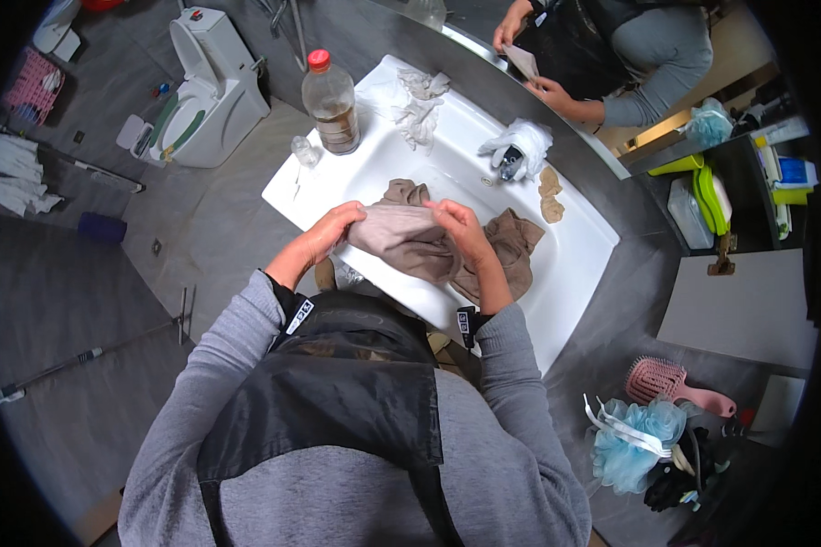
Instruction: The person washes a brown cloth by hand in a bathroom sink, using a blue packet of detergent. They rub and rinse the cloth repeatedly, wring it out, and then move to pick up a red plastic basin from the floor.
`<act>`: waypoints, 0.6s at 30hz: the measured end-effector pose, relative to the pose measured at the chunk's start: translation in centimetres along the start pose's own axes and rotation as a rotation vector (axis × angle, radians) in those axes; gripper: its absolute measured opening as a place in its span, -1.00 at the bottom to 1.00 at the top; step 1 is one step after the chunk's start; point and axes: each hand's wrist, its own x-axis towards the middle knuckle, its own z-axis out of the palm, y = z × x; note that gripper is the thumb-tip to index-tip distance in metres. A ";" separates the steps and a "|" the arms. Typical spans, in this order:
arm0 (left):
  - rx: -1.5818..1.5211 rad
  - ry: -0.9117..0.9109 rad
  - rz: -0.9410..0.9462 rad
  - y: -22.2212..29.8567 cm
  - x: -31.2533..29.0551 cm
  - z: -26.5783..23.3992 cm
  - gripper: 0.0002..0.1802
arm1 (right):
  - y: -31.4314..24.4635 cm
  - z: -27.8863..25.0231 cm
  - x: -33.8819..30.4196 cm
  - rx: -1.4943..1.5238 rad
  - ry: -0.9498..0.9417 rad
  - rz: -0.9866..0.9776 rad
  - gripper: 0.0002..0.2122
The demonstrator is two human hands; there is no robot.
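My left hand (337, 228) and my right hand (462, 230) are closed on a wet-looking taupe cloth garment (400, 235), stretched between them over the near rim of the white washbasin (570, 273). Its lighter, pinkish side faces up between my fingers. From under my right hand, darker bunched brown fabric (511, 251) spreads into the basin; whether it belongs to the same piece I cannot tell. Another fold sticks up behind the held part. The mirror above the basin reflects both hands gripping the cloth.
A large clear bottle (337, 114) with a red cap and a small clear bottle (304, 151) stand on the basin's left ledge. White plastic (524, 144) wraps the tap. Pale crumpled cloth (420, 114) and a brown cloth (551, 194) lie on the rim. A toilet (205, 100) stands left.
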 end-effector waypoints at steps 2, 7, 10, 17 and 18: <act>0.078 0.029 -0.140 -1.2 0.3 -0.3 -0.75 | 1.0 -0.1 0.3 0.065 0.063 0.034 -0.80; 0.223 -0.202 -0.018 -4.1 1.5 -0.4 -0.60 | 4.4 1.4 0.4 0.087 0.403 0.113 -0.73; 0.256 -0.205 -0.058 -5.2 2.1 -1.1 -0.59 | 6.4 2.1 -0.3 0.092 0.445 0.203 -0.72; 0.379 -0.191 -0.034 -7.2 2.2 -1.9 -0.49 | 9.6 2.4 -2.4 0.102 0.492 0.240 -0.69; 0.395 -0.186 -0.020 -7.3 2.2 -1.9 -0.48 | 9.7 2.4 -2.6 0.098 0.493 0.230 -0.69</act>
